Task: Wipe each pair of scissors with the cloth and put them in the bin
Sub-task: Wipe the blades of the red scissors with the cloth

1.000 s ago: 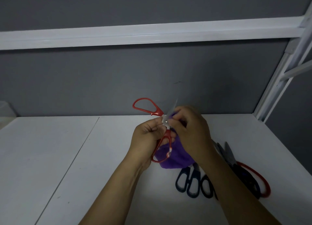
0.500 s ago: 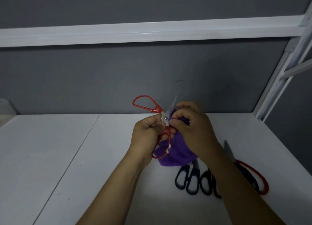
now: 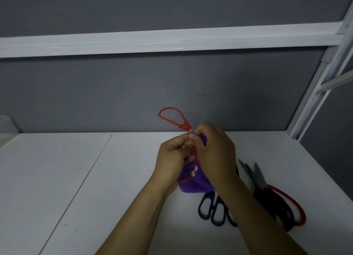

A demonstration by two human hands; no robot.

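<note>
Gripping red scissors (image 3: 186, 126), left hand (image 3: 172, 157); right hand (image 3: 215, 151) pinching cloth (image 3: 196, 184) | spare scissors (image 3: 271, 199) near right edge of table (image 3: 76, 178)

Spreads out as a flat, matte white desk (image 3: 57, 178), crossed by a thin dark seam (image 3: 86, 176) running from the far edge toward the near left. Carries a loose cluster on the right side: dark-blue-handled scissors (image 3: 215, 209) nearest the middle, black-handled scissors with grey blades (image 3: 275, 205) beside them, blades pointing away, and red loop-handled scissors (image 3: 301, 219) lying against the black pair.
</note>
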